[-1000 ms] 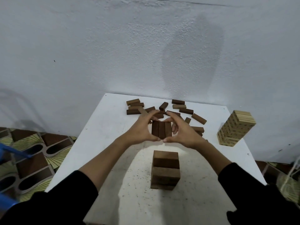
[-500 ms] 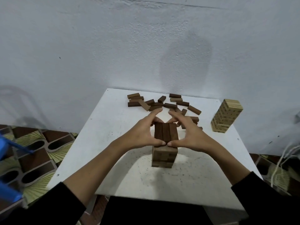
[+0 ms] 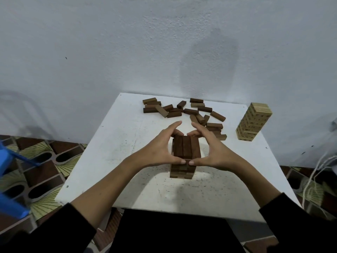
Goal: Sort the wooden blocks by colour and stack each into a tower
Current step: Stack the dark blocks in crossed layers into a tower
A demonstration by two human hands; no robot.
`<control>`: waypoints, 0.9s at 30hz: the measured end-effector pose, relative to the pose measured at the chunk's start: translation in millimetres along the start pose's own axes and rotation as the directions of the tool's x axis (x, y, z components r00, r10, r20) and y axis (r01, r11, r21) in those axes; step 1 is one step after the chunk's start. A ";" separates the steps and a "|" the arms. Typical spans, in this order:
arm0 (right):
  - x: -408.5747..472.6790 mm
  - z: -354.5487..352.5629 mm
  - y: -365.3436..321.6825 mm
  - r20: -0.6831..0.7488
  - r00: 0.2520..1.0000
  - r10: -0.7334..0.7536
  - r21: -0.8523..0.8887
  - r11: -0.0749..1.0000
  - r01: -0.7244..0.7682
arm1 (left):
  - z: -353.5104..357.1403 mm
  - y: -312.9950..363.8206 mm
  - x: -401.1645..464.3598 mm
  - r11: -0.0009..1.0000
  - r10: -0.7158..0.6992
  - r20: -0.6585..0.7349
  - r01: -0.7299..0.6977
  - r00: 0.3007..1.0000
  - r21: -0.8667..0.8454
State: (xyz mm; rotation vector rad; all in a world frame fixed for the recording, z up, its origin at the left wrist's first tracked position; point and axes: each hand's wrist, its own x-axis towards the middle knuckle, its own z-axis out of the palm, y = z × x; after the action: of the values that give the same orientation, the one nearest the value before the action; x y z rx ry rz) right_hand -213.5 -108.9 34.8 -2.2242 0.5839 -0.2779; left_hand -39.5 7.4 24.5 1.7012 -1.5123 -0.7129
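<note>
1. head view: left hand [image 3: 156,152] and right hand [image 3: 215,152] cup a layer of three dark blocks [image 3: 186,147] between thumbs and fingers, on top of the dark tower [image 3: 182,169] at table [image 3: 127,143] centre.
2. judgement: square the layer's edges flush, then let go evenly (no sideways nudge).
3. loose dark blocks [image 3: 184,111] lie at 12 o'clock; the finished light tower [image 3: 252,121] stands at 2 o'clock.
4. no containers in view.

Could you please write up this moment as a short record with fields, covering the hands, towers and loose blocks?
left hand: grips the top layer's left side
right hand: grips its right side
top layer: three dark blocks side by side on the dark tower
light tower: stands at the table's far right
loose dark blocks: scattered along the far edge
</note>
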 end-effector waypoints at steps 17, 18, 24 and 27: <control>-0.3 3.2 -4.4 -0.004 1.000 0.011 -0.025 1.000 -0.011 | 3.8 -3.8 1.9 1.000 -0.006 0.006 0.006 1.000 0.006; -0.4 3.5 -4.0 -0.003 1.000 0.011 -0.024 1.000 -0.011 | 4.3 -4.4 2.0 1.000 -0.007 0.007 0.006 1.000 0.006; 0.4 4.9 -3.5 0.000 0.999 0.049 0.012 0.999 -0.049 | 7.0 -5.0 2.0 1.000 -0.026 -0.005 0.026 1.000 -0.010; 1.1 5.8 -3.7 0.000 0.998 0.056 0.028 0.998 -0.056 | 7.4 -4.3 2.3 0.999 -0.029 -0.014 0.029 0.999 -0.020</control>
State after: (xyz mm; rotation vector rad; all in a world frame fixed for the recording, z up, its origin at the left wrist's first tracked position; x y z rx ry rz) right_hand -209.1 -103.5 33.9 -2.1775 0.6378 -0.2566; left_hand -42.7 4.1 16.8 1.7136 -1.4693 -0.7271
